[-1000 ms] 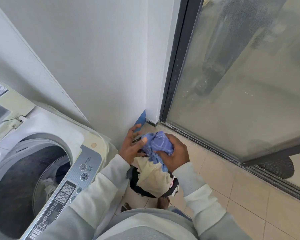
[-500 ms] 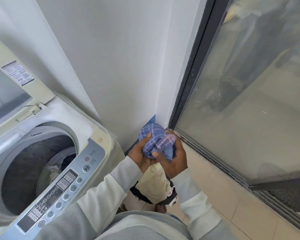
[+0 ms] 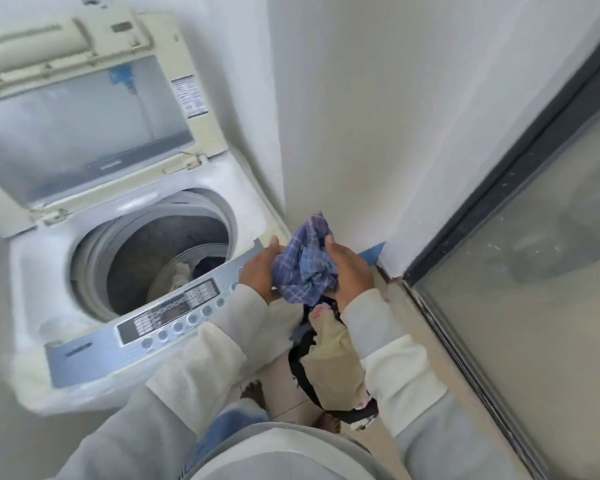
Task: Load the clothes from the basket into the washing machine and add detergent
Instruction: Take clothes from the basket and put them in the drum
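Black-rimmed basket [image 3: 294, 358] lowest, soft cream garment [image 3: 333, 355] heaped inside. Above it, left hand [image 3: 260, 268] and right hand [image 3: 350, 271] both clutch a crumpled blue checked cloth [image 3: 305, 268], beside the washing machine [image 3: 39, 271] control panel [image 3: 167, 313]. Round drum [image 3: 142, 251] holds clothes; lid [image 3: 84, 116] raised.

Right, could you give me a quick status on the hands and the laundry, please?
Left hand and right hand both grip blue checked cloth, by control panel's right end. Washer lid up, clothes in drum. Nothing blocks the opening.

A plain white painted wall [image 3: 378, 116] fills the far side. To the right, a dark-framed frosted glass door [image 3: 551, 289] stands on the beige tiled floor [image 3: 278, 372].
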